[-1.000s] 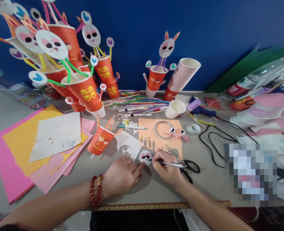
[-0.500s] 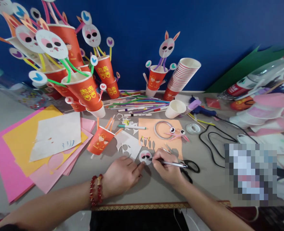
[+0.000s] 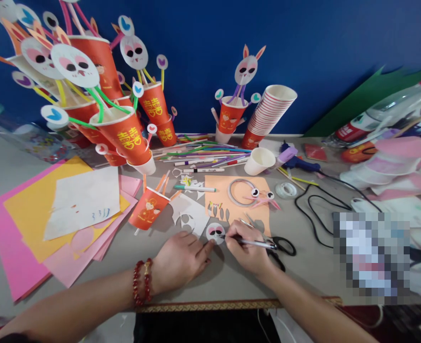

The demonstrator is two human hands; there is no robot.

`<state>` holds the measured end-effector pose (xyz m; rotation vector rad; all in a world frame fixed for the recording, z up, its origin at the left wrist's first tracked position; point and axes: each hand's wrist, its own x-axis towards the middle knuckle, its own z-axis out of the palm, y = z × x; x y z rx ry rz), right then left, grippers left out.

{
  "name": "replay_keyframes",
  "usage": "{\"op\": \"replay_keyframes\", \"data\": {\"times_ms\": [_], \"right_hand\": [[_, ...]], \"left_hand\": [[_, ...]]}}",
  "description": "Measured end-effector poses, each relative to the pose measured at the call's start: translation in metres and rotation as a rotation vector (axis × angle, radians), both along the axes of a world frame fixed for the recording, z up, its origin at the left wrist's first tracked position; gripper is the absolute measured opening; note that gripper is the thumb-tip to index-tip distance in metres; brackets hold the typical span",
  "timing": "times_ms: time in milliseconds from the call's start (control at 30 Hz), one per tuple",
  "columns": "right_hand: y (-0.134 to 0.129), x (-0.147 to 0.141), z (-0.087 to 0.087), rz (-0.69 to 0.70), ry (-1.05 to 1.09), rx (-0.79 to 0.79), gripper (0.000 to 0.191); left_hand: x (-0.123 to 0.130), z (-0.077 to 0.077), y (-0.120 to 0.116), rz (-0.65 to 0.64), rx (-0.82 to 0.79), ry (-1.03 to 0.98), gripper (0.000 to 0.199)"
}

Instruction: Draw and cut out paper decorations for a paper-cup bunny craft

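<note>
A small round white paper face (image 3: 215, 234) with pink patches and black eyes lies flat on the table. My left hand (image 3: 182, 257), palm down, has its fingers stretched out and its index fingertip on the lower edge of the face. Pinched in my right hand (image 3: 248, 247) is a pen (image 3: 256, 243), its tip at the right side of the face. Black-handled scissors (image 3: 285, 245) lie partly under my right hand, blades mostly hidden. Just above are cut white paper (image 3: 192, 214) and an orange sheet (image 3: 215, 188) with leaf-shaped holes.
Red cups with rabbit faces (image 3: 125, 136) stand at left and back. Nearer is a tilted red cup (image 3: 149, 208). Coloured sheets (image 3: 28, 209) lie left. Behind are pens (image 3: 203, 170), a white cup (image 3: 260, 161) and stacked cups (image 3: 273, 112). A glue gun (image 3: 298, 162) and black cord (image 3: 314, 224) lie right.
The whole view has shifted very slightly. Both hands, the pen and the paper face stay in about the same place.
</note>
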<state>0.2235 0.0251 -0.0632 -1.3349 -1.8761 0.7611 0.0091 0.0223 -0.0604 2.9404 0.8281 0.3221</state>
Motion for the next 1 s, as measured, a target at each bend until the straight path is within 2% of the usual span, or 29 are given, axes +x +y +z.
{"op": "replay_keyframes", "data": {"times_ms": [400, 1000], "right_hand": [[-0.0023, 0.002, -0.0022, -0.023, 0.052, -0.043, 0.018], [0.0008, -0.0002, -0.0009, 0.046, -0.009, 0.023, 0.017]], "left_hand": [[-0.0003, 0.0012, -0.0002, 0.0, -0.012, 0.014, 0.037], [0.001, 0.0033, 0.0, 0.003, -0.022, 0.029, 0.036]]}}
